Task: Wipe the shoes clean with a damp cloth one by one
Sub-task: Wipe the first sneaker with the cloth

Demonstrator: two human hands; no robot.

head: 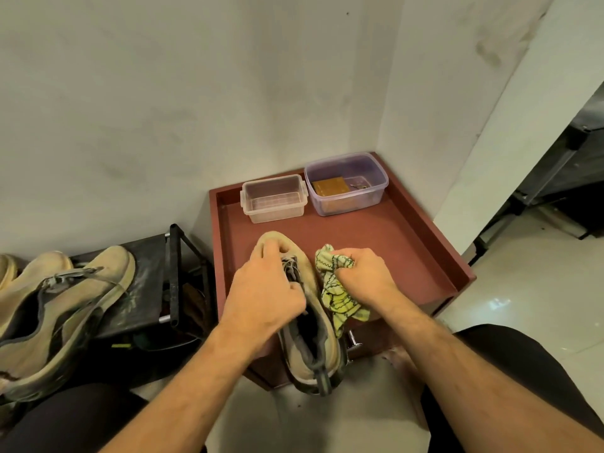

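A tan suede boot (323, 344) lies toe-away on the red-brown tray top (385, 243), its heel hanging over the front edge. My left hand (264, 289) grips the boot across the laces and upper, fingers reaching to the toe. My right hand (366, 276) is closed on a crumpled yellow-green patterned cloth (340, 295), pressed against the boot's right side. A second tan boot (62, 318) rests on the dark rack at the left, beside part of another shoe (6, 269).
Two plastic boxes stand at the tray's back: a clear one (274, 197) and a purple-tinted one (346, 183) holding a brown block. A black metal shoe rack (173, 273) sits left of the tray. Walls close behind; tiled floor (523, 305) opens to the right.
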